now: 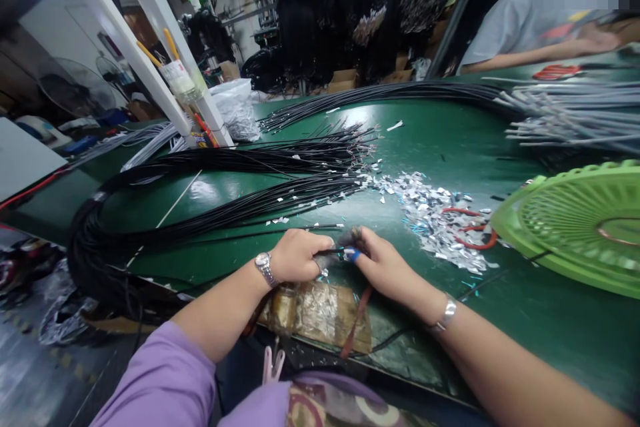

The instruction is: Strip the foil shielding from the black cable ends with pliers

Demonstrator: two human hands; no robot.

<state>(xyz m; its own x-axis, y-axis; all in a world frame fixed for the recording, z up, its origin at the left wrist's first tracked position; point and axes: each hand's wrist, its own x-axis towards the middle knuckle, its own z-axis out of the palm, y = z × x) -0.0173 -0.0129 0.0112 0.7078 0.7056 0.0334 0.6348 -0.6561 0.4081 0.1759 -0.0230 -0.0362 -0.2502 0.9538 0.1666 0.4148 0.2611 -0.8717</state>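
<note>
My left hand [300,255] is closed on a thin round black cable [330,252], which sticks out between thumb and fingers toward the right. My right hand [383,263] meets its end, with the thumb and fingers brought close together around it; at this tip I can see small whitish and light blue parts, too small to tell more. On my right thumb there is a blue wrapping [354,255]. The cable is above the front edge of the green, smooth worktop [440,147], just beyond a brown, shiny, taped flat piece [325,310].

Farther from me, a long curved bundle of black cables [210,160] lies on the worktop, its loose ends pointing to the right. Near these ends is spread a heap of silver foil scraps [430,213] with some blue bits, and a tool with red handles [477,240] lies on its right side. Next to it stands a light green plastic fan [585,227]. Behind the fan are many grey cables [565,113], and another person in a grey shirt [520,20] sits or stands across there.
</note>
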